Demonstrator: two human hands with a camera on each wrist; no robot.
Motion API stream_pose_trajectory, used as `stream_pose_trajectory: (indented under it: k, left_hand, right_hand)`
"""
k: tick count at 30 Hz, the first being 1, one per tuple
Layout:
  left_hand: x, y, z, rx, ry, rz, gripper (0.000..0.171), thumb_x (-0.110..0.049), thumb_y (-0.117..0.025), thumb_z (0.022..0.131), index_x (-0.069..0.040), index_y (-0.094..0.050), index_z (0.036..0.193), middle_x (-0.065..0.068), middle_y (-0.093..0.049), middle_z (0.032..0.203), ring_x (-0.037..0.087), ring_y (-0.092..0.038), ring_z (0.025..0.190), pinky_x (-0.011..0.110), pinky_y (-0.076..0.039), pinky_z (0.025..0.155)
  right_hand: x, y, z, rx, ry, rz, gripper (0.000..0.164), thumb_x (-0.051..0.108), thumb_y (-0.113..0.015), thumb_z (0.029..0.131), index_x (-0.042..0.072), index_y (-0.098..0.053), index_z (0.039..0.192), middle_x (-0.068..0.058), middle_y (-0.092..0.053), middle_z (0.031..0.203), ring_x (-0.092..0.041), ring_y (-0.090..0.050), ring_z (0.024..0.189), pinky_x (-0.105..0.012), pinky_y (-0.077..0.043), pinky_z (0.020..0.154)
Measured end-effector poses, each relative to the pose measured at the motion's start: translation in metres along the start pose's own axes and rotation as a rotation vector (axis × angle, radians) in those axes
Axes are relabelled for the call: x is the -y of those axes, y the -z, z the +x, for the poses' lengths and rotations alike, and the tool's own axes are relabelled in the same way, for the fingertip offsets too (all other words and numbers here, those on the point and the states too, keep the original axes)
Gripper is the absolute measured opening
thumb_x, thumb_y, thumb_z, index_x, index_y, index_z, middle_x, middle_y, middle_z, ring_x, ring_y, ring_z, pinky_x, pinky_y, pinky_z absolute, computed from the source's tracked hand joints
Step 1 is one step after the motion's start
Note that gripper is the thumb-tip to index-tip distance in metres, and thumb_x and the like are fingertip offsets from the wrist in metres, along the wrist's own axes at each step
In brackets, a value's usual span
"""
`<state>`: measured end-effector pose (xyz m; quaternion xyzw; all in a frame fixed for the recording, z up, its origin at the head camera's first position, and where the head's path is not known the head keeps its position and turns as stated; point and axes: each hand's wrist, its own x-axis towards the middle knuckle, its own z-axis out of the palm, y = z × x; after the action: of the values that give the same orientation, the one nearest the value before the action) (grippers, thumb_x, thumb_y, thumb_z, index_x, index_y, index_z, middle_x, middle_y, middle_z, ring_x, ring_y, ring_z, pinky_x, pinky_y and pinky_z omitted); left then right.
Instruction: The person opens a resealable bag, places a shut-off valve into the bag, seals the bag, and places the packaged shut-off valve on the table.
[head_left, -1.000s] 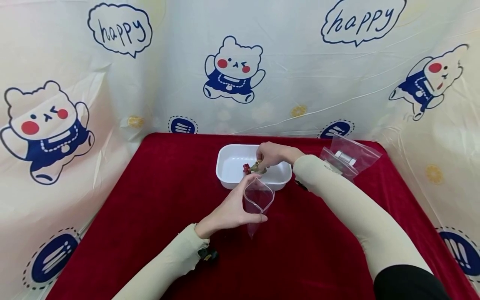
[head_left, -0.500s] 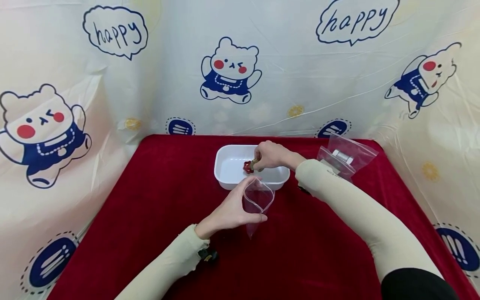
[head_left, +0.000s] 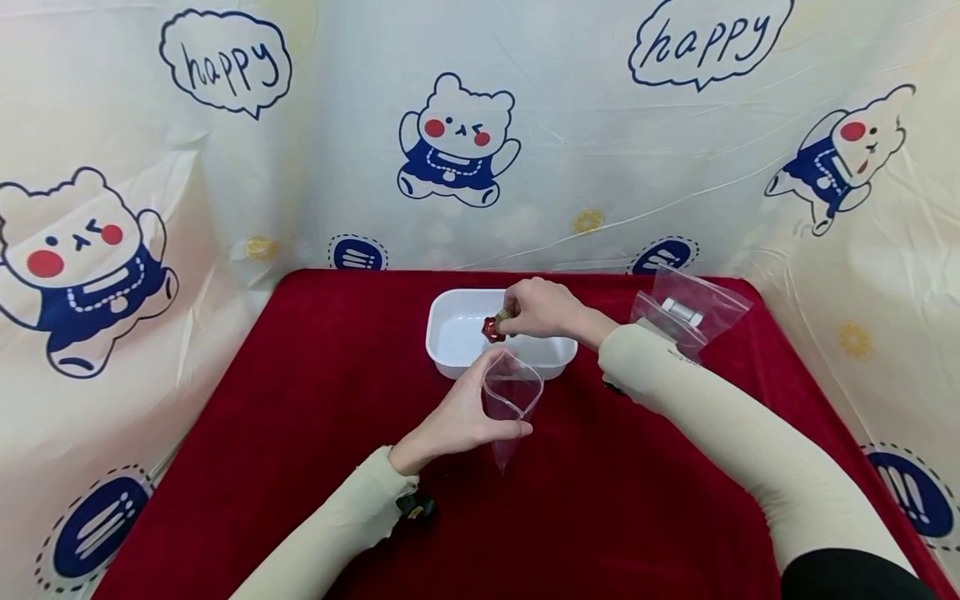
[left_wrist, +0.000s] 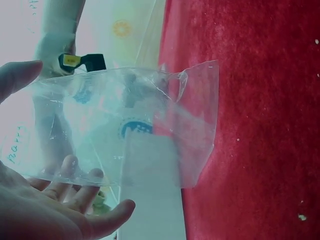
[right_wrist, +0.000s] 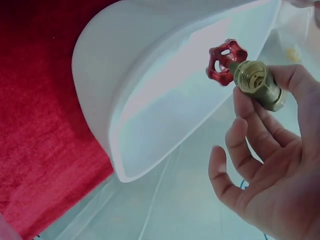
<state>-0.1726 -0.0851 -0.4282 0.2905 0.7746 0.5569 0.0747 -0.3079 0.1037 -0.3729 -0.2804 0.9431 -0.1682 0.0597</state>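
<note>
A brass valve with a red handwheel (right_wrist: 227,62) is pinched between thumb and fingers of my right hand (head_left: 543,308). Its threaded open end faces the right wrist camera. The valve hangs over the white plastic tray (head_left: 441,333). In front of the tray, my left hand (head_left: 457,421) holds a clear zip bag (head_left: 513,400) with its mouth spread upward between thumb and fingers. Nothing shows inside the bag (left_wrist: 175,115). In the head view, the right fingers cover part of the brass body.
At the right back lie clear zip bags (head_left: 712,312), with a metallic cylindrical piece (head_left: 681,312) in one. Red cloth (head_left: 337,375) covers the table. A printed curtain (head_left: 337,150) encloses the back and sides.
The right hand has lifted the valve a little and turned it, so the red handwheel shows more fully. The left hand and bag have barely moved.
</note>
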Motion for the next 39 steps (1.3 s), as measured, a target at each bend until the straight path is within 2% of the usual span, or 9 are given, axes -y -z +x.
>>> stream_pose_trajectory:
  k: [6,10,19,24,32,39]
  left_hand:
    - [0.001,0.0,0.001,-0.002,0.014,0.024,0.086,-0.025,-0.089,0.079,-0.015,-0.04,0.148,0.011,-0.052,0.141,0.021,-0.052,0.132,0.052,-0.042,0.113]
    - [0.001,-0.001,0.001,-0.008,0.018,0.022,0.086,-0.026,-0.089,0.079,-0.013,-0.04,0.148,0.009,-0.052,0.141,0.021,-0.052,0.132,0.054,-0.042,0.113]
    - [0.003,-0.001,0.0,-0.025,0.009,0.019,0.088,-0.021,-0.091,0.078,-0.006,-0.041,0.149,0.016,-0.052,0.143,0.027,-0.052,0.134,0.052,-0.039,0.114]
    - [0.004,-0.001,0.001,-0.027,0.02,0.028,0.091,-0.023,-0.091,0.078,-0.003,-0.04,0.151,0.013,-0.053,0.143,0.025,-0.052,0.134,0.049,-0.04,0.115]
    - [0.003,-0.001,0.003,-0.026,0.032,0.015,0.089,-0.022,-0.09,0.078,-0.004,-0.04,0.15,0.016,-0.052,0.143,0.028,-0.052,0.134,0.056,-0.04,0.114]
    - [0.004,-0.002,0.003,-0.046,0.045,0.028,0.093,-0.026,-0.091,0.078,-0.003,-0.039,0.151,0.014,-0.053,0.143,0.026,-0.051,0.134,0.057,-0.039,0.113]
  right_hand:
    - [0.008,0.008,-0.009,-0.07,-0.031,0.034,0.015,0.03,-0.075,0.093,0.015,-0.077,0.094,0.005,-0.069,0.079,-0.016,-0.061,0.071,-0.032,-0.052,0.062]
    - [0.013,0.014,-0.015,-0.097,-0.042,0.04,0.017,0.03,-0.074,0.093,0.014,-0.077,0.095,0.004,-0.07,0.078,-0.016,-0.061,0.07,-0.032,-0.052,0.062]
    - [0.028,0.033,-0.031,-0.15,-0.03,0.06,0.018,0.029,-0.075,0.092,0.012,-0.077,0.098,0.003,-0.072,0.079,-0.016,-0.062,0.069,-0.034,-0.051,0.059]
    - [0.035,0.042,-0.04,-0.163,-0.029,0.073,0.019,0.028,-0.075,0.092,0.011,-0.077,0.098,0.003,-0.072,0.078,-0.016,-0.062,0.069,-0.033,-0.051,0.059]
    - [0.045,0.056,-0.056,-0.199,-0.041,0.078,0.017,0.029,-0.076,0.091,0.012,-0.078,0.096,0.002,-0.07,0.079,-0.017,-0.062,0.07,-0.034,-0.054,0.059]
    - [0.055,0.069,-0.071,-0.222,-0.03,0.104,0.013,0.027,-0.076,0.089,0.015,-0.077,0.094,0.004,-0.07,0.078,-0.015,-0.063,0.068,-0.035,-0.052,0.058]
